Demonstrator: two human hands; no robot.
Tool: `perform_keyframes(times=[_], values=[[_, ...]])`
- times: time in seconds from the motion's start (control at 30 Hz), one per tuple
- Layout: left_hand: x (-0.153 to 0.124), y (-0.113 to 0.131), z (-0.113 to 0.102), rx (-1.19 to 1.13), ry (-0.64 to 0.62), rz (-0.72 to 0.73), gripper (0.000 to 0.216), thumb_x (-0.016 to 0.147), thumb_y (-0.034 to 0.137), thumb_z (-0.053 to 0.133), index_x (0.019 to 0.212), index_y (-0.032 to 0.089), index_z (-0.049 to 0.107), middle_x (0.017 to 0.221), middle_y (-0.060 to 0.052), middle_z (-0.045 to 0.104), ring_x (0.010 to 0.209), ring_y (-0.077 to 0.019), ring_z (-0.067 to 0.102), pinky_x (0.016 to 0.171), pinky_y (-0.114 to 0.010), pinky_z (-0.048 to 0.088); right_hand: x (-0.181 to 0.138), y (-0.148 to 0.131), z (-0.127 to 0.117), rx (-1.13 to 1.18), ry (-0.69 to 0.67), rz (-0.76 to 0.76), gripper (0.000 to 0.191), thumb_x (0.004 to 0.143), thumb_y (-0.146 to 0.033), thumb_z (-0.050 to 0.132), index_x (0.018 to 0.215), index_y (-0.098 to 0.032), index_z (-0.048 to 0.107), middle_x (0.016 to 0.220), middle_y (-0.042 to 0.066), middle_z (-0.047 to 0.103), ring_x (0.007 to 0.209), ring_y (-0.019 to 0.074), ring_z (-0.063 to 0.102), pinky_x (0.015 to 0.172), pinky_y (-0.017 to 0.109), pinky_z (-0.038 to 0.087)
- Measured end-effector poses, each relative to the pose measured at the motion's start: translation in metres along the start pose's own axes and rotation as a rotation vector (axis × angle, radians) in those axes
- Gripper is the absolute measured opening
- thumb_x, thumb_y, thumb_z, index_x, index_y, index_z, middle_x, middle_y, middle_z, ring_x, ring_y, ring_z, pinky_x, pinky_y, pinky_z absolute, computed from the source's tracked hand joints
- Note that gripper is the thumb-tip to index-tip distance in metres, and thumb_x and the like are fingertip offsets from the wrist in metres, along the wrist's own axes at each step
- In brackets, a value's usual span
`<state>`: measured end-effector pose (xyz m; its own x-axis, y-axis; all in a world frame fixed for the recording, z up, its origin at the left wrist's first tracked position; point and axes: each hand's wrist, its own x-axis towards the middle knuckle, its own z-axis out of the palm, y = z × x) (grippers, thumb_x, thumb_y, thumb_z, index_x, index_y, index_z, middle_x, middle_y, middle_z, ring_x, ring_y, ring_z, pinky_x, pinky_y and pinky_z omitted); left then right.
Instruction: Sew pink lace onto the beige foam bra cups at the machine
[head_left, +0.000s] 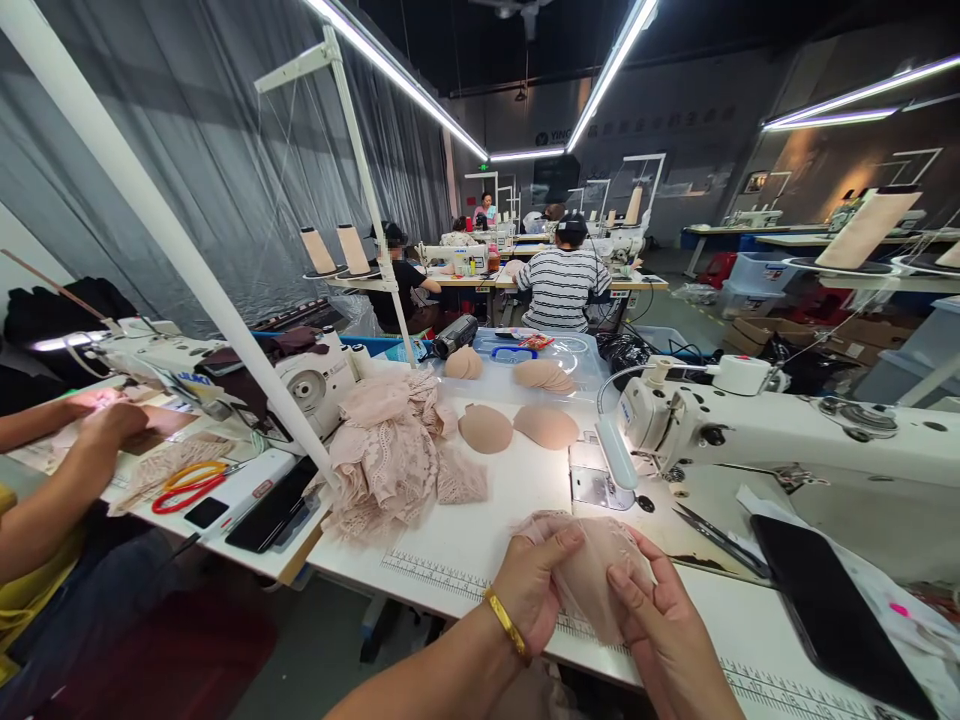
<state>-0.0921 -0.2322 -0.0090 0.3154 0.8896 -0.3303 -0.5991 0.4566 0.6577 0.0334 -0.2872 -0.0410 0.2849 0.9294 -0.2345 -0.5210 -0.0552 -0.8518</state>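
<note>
Between my two hands is a piece of beige lace fabric (596, 575), held over the front edge of the white table. My left hand (536, 585), with a gold bracelet at the wrist, pinches its left side. My right hand (656, 600) grips the right side between thumb and fingers. Just beyond my hands lies the lit needle plate of a sewing machine (720, 430). Two beige bra cups (485, 428) rest flat on the table ahead. A heap of beige lace pieces (390, 450) lies to the left.
Black tweezers (724, 543) and a phone (836, 610) lie on the right. More cups (544, 376) are stacked on a clear plastic box lid (577, 350). At the left, a co-worker's hands (112, 420) work at another machine, near red-and-orange scissors (191, 485). A white pole (180, 250) rises there.
</note>
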Motion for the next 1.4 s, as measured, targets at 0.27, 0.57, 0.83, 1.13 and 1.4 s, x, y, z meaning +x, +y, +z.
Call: perform_keyframes(times=[0.27, 0.57, 0.83, 1.13, 1.4], values=[[0.002, 0.0, 0.006, -0.026, 0.002, 0.0, 0.053, 0.048, 0.035, 0.101, 0.085, 0.009, 0.074, 0.088, -0.011, 0.074, 0.082, -0.0203, 0.065, 0.08, -0.031, 0.051, 0.001, 0.003, -0.001, 0.007, 0.016, -0.01, 0.082, 0.064, -0.051, 0.092, 0.134, -0.031, 0.056, 0.119, 0.008, 0.074, 0.102, 0.0292, 0.071, 0.086, 0.043, 0.059], [0.021, 0.018, 0.011, -0.08, 0.111, 0.031, 0.042, 0.051, 0.029, 0.097, 0.08, 0.014, 0.073, 0.084, -0.007, 0.073, 0.083, -0.0222, 0.066, 0.082, -0.035, 0.053, -0.007, 0.009, -0.009, -0.229, -0.009, -0.15, 0.09, 0.067, -0.049, 0.092, 0.144, -0.03, 0.049, 0.077, -0.003, 0.068, 0.073, 0.02, 0.063, 0.07, 0.031, 0.05], [0.018, 0.048, 0.013, 0.131, -0.325, -0.112, 0.037, 0.063, 0.036, 0.091, 0.088, 0.013, 0.078, 0.094, -0.012, 0.074, 0.09, -0.0255, 0.067, 0.087, -0.036, 0.051, 0.006, 0.005, -0.033, -0.318, -0.151, -0.198, 0.089, 0.078, -0.043, 0.084, 0.153, -0.034, 0.039, 0.078, -0.003, 0.064, 0.072, 0.019, 0.061, 0.073, 0.032, 0.047], [0.062, 0.061, 0.006, 1.483, -1.238, 0.593, 0.015, 0.066, 0.009, 0.069, 0.059, 0.023, 0.068, 0.088, -0.008, 0.072, 0.094, -0.0326, 0.062, 0.106, -0.055, 0.023, 0.09, -0.061, -0.043, -1.49, -0.571, -0.948, 0.028, 0.097, -0.015, 0.049, 0.085, -0.027, 0.072, 0.084, 0.003, 0.07, 0.076, 0.0206, 0.054, 0.072, 0.034, 0.039], [0.105, 0.047, 0.012, 1.846, -1.245, 0.505, 0.006, 0.073, 0.017, 0.072, 0.076, 0.022, 0.074, 0.111, -0.003, 0.069, 0.101, -0.0276, 0.061, 0.107, -0.054, 0.028, 0.106, -0.062, -0.058, -1.442, -0.546, -0.859, 0.031, 0.1, -0.011, 0.043, 0.101, -0.026, 0.07, 0.098, 0.004, 0.072, 0.094, 0.0206, 0.059, 0.073, 0.03, 0.041]])
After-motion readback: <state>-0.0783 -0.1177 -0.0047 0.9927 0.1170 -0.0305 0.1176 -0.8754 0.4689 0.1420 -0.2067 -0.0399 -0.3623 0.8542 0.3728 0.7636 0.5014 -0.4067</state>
